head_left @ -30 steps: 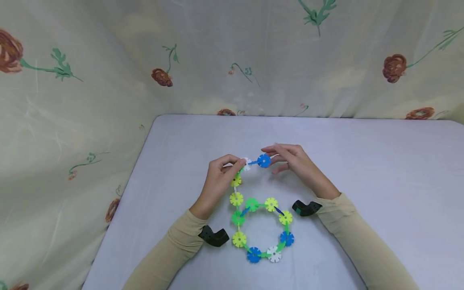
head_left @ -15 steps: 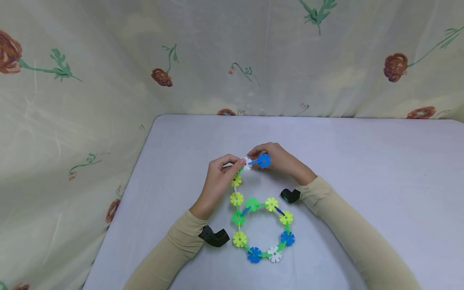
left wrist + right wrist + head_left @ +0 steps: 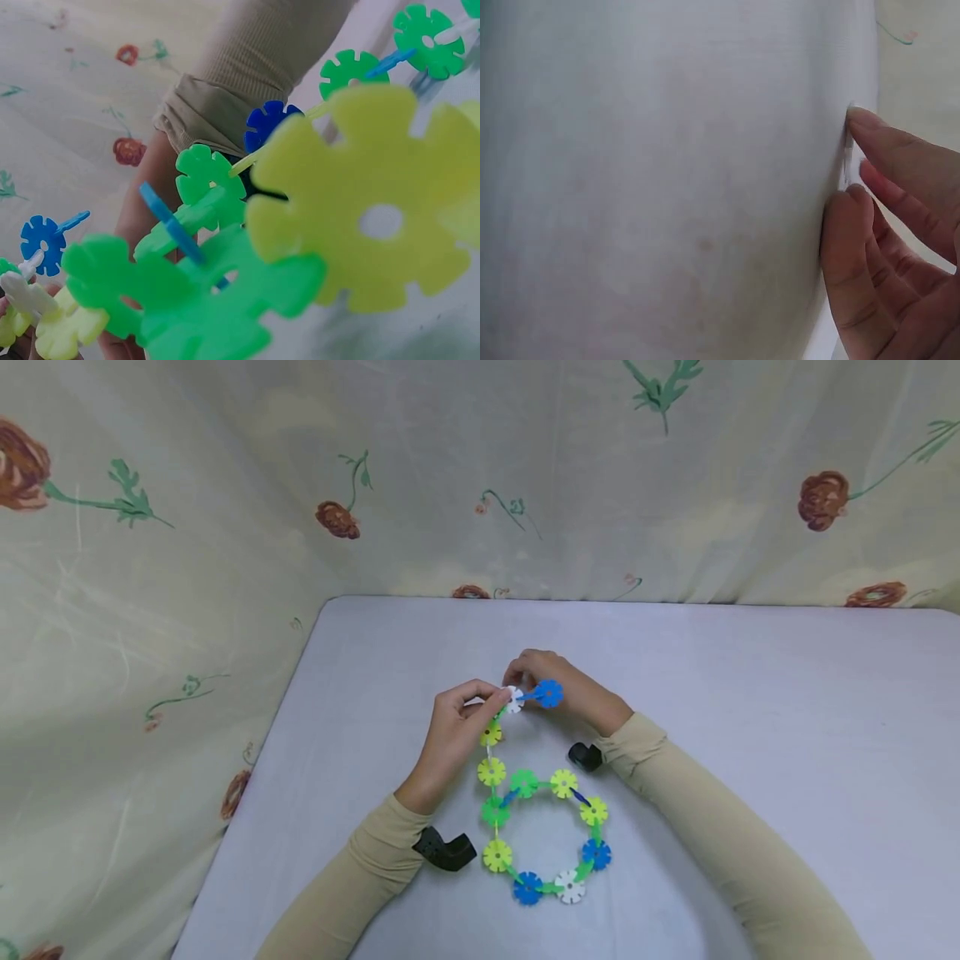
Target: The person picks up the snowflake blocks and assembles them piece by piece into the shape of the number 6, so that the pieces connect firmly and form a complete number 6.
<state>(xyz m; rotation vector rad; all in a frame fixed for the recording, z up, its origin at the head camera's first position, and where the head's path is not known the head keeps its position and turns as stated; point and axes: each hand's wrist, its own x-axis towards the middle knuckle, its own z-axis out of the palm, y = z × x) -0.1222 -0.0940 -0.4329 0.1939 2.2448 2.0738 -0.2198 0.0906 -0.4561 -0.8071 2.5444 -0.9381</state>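
In the head view, my left hand [image 3: 454, 735] pinches the upper end of a chain of slotted plastic flower discs, beside a white disc [image 3: 514, 699]. A blue disc [image 3: 550, 693] sticks out to the right from there. Below, the chain runs through yellow discs [image 3: 491, 772] into a closed ring, with a green disc [image 3: 495, 812] at the junction. My right hand [image 3: 566, 689] is behind the blue disc. In the right wrist view its fingers and thumb pinch a thin white disc [image 3: 847, 154], seen edge-on. A yellow disc [image 3: 382, 221] fills much of the left wrist view.
The table [image 3: 712, 677] has a pale cloth over it. A flower-printed curtain [image 3: 420, 485] hangs along the back and left. Black wrist cameras sit near both cuffs, the left camera [image 3: 445, 849] close to the ring of discs.
My right hand has moved left behind the blue disc, its fingers drawing together near the white disc. My left hand has kept its grip in the same place, and the ring has hardly shifted.
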